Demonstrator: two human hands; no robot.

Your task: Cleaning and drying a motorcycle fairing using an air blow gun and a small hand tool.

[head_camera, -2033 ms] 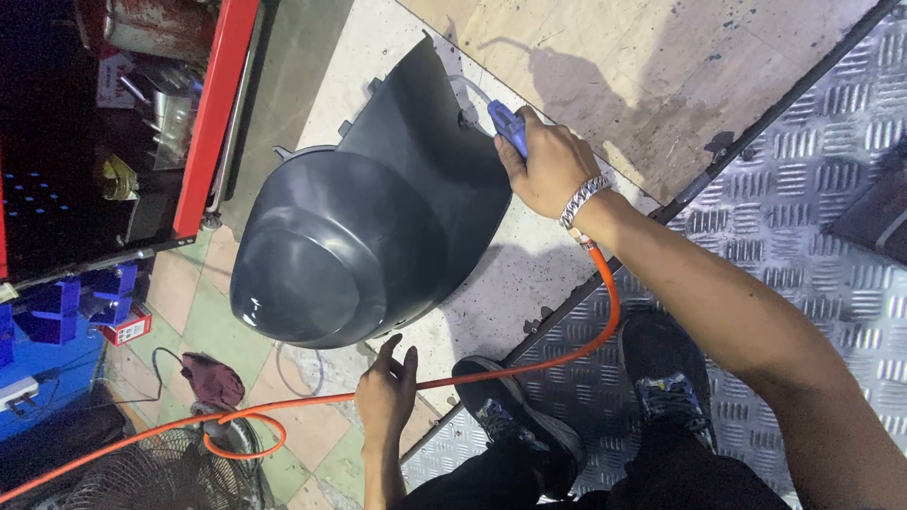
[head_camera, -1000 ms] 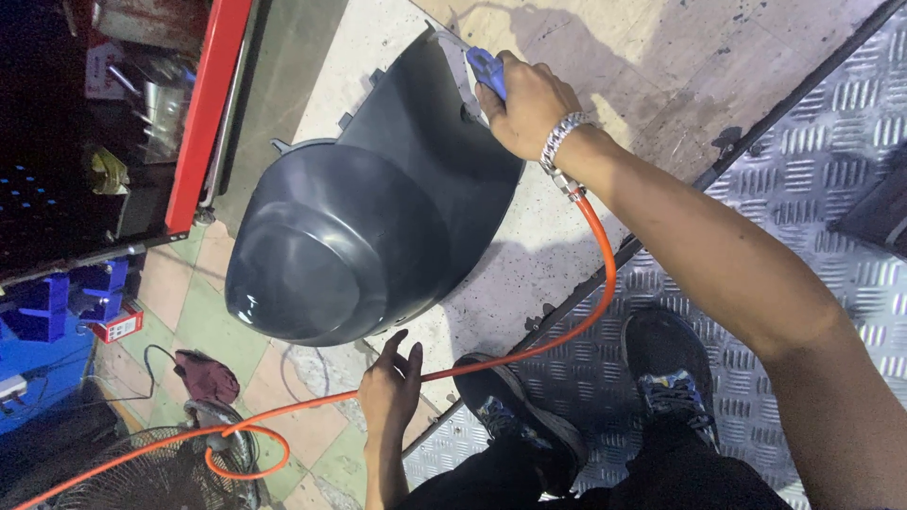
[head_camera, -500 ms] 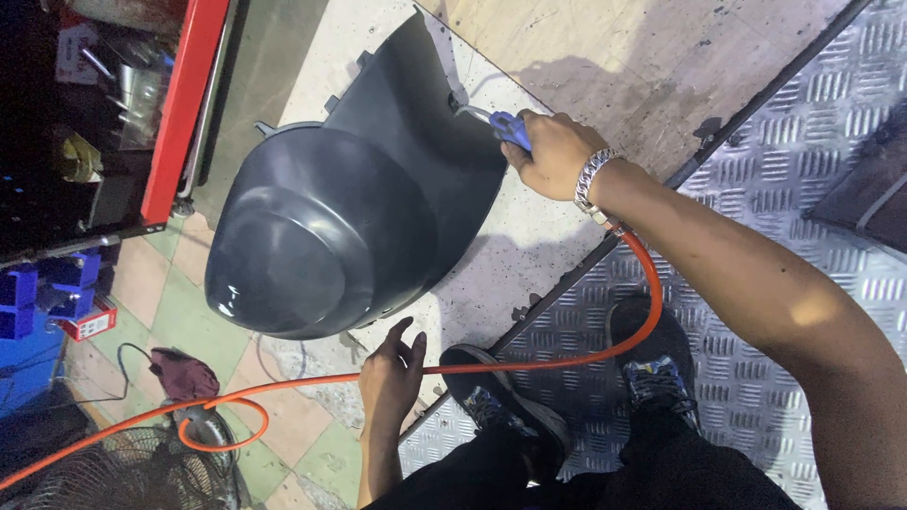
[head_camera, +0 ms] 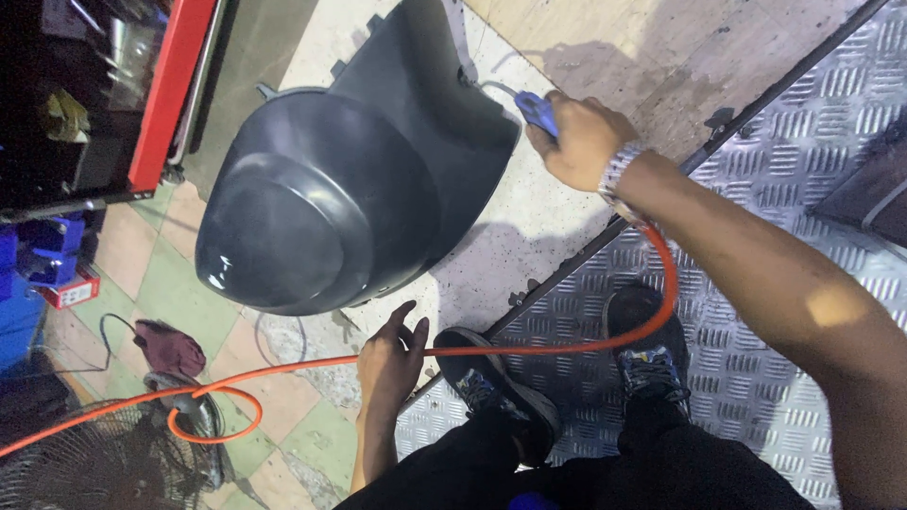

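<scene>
From the head camera, the right hand [head_camera: 584, 142] grips a blue air blow gun [head_camera: 537, 110], its nozzle at the edge of the dark grey plastic fender panel [head_camera: 350, 189] lying on the floor. The left hand [head_camera: 389, 364] hangs loosely open beside the orange hose [head_camera: 529, 348]. Blowing looks underway; progress cannot be judged.

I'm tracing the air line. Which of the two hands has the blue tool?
The right hand, with the wristband, grips the blue tool at the edge of the dark plastic panel. The left hand lies open by the orange hose.
</scene>
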